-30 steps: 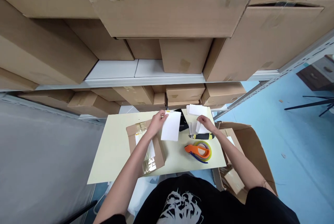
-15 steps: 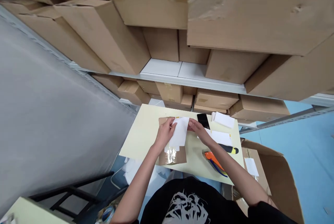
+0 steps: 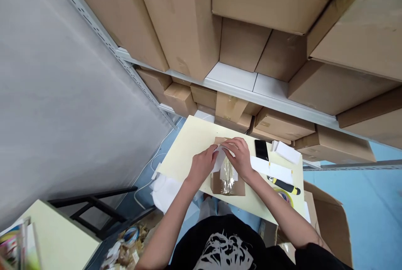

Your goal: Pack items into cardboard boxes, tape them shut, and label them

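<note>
Over a flat brown cardboard package (image 3: 216,184) my left hand (image 3: 201,164) pinches a white paper slip (image 3: 219,159) at its upper edge. My right hand (image 3: 239,157) is closed at the other side of that same slip, its fingertips close to those of the left. The slip is bent and partly covered by my fingers. Shiny clear tape (image 3: 228,177) runs down the package, with white paper under or beside it. To the right of my right hand lie more white paper slips (image 3: 273,169) with small yellow marks, and a black phone (image 3: 261,149).
The pale table (image 3: 179,148) also carries a stack of white papers (image 3: 287,151), a black and yellow cutter (image 3: 285,185) and a tape roll (image 3: 284,196) near my right forearm. Shelves of cardboard boxes (image 3: 176,18) rise behind. An open carton (image 3: 333,224) stands at right.
My view has turned, so the table appears farther right. The slip, flat between my hands before, is now bent, and my right hand has come over the package, close to my left.
</note>
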A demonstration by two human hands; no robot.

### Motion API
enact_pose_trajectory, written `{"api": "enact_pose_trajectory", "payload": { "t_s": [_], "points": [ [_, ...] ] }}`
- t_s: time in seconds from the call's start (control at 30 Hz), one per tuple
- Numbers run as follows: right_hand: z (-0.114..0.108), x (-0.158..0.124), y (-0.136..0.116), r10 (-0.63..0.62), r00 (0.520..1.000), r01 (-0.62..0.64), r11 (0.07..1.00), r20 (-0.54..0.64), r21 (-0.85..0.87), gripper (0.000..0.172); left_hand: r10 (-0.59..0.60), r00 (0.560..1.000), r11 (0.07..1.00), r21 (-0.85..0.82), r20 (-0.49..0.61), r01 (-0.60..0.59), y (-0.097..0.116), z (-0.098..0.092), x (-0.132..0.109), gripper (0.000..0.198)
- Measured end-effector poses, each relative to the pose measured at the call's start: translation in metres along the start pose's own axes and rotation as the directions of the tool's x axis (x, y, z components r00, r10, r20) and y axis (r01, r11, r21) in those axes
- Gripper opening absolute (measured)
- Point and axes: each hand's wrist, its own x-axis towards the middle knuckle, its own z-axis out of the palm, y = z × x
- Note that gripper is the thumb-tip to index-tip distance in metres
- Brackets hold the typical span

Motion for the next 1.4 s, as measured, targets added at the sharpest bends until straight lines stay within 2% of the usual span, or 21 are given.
{"api": "enact_pose_trajectory", "payload": {
  "t_s": [0.23,0.4,0.53,0.67,0.73,1.1,1.23,1.4],
  "points": [
    [0.01,0.007,-0.007,-0.055,0.998,0.056,0.996,0.024,-0.063,0.022,0.005,1.0,0.997,-0.079,0.0,-0.005,-0.015,-0.001,0.001,0.025],
    [0.012,0.012,-0.009,-0.151,0.988,0.155,0.983,0.042,-0.101,0.021,-0.014,1.0,0.95,-0.311,0.005,0.015,-0.019,-0.01,0.005,0.025],
    [0.016,0.014,-0.008,-0.186,0.982,0.188,0.976,0.034,-0.107,0.016,-0.053,0.998,0.859,-0.508,0.031,0.061,-0.026,-0.013,0.015,0.032],
    [0.022,0.017,-0.006,-0.214,0.974,0.221,0.97,0.075,-0.1,0.013,-0.06,0.985,0.683,-0.712,0.164,0.16,-0.038,-0.012,0.028,0.03],
    [0.024,0.019,-0.005,-0.229,0.969,0.239,0.966,0.096,-0.1,0.011,-0.041,0.972,0.611,-0.764,0.231,0.207,-0.044,-0.014,0.033,0.029],
    [0.036,0.027,0.0,-0.245,0.947,0.266,0.961,0.206,-0.076,0.013,-0.008,0.931,0.486,-0.812,0.366,0.323,-0.058,-0.027,0.048,0.029],
    [0.039,0.028,0.002,-0.238,0.951,0.256,0.964,0.196,-0.072,0.012,0.035,0.903,0.428,-0.823,0.429,0.374,-0.062,-0.031,0.051,0.03],
    [0.039,0.032,0.002,-0.225,0.962,0.235,0.971,0.156,-0.046,0.011,0.031,0.897,0.423,-0.819,0.44,0.387,-0.061,-0.023,0.056,0.024]
  ]
}}
